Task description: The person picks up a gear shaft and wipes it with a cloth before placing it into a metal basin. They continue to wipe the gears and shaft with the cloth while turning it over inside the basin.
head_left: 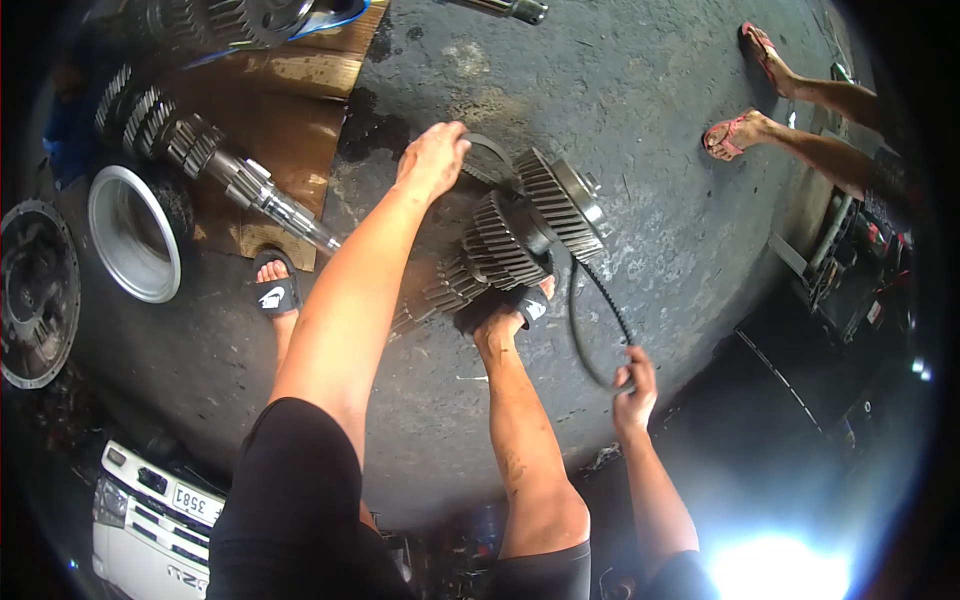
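Observation:
A dark toothed belt [606,297] is looped around a gear shaft assembly [505,240] on the grey floor. My left hand [435,158] is closed on the belt's upper left end. At the belt's lower right end, my right hand [635,385] has its fingers wrapped round the loop. Between the hands are thick helical gears and a larger gear [562,205] with a metal hub. The lower part of the shaft looks blurred, close to my sandalled foot [505,322].
Another geared shaft [230,170] lies on cardboard [300,75] at the left, beside a metal ring [133,235] and a round housing [38,295]. Another person's sandalled feet [735,135] are at the upper right. A white vehicle front [150,520] shows at the lower left.

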A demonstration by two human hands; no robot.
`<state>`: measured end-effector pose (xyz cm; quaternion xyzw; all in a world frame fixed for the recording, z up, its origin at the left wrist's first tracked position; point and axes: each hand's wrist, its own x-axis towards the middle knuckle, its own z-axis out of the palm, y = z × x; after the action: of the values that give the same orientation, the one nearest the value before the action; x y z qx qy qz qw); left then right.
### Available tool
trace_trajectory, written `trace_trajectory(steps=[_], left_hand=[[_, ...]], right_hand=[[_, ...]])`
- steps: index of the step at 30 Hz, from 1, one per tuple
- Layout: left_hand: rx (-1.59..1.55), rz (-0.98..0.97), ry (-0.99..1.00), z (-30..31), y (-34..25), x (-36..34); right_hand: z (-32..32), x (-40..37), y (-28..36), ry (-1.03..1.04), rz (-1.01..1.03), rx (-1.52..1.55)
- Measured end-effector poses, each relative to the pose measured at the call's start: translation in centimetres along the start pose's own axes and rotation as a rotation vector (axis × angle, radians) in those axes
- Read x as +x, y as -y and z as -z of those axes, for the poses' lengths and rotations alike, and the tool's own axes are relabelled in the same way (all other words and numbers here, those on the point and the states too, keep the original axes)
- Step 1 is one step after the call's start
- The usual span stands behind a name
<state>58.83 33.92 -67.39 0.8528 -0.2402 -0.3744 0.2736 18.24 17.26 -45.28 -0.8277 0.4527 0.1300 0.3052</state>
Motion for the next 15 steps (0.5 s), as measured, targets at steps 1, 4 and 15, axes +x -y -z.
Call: trace_trajectory(steps=[1, 4, 15], left_hand=[[0.011, 0.062, -0.063, -0.8, 0.3, 0.7], [-0.004, 0.191, -0.140, -1.7, -1.5, 2.8], [0.126, 0.000, -0.351, -3.4, -9.4, 7.0]], right_hand=[[-0.2, 0.6, -3.5, -0.165, -0.017, 0.004], [0.2, 6.4, -8.2, -0.255, -0.680, 0.729], [1.9, 20.0, -11.6, -0.258, -0.549, 0.628]])
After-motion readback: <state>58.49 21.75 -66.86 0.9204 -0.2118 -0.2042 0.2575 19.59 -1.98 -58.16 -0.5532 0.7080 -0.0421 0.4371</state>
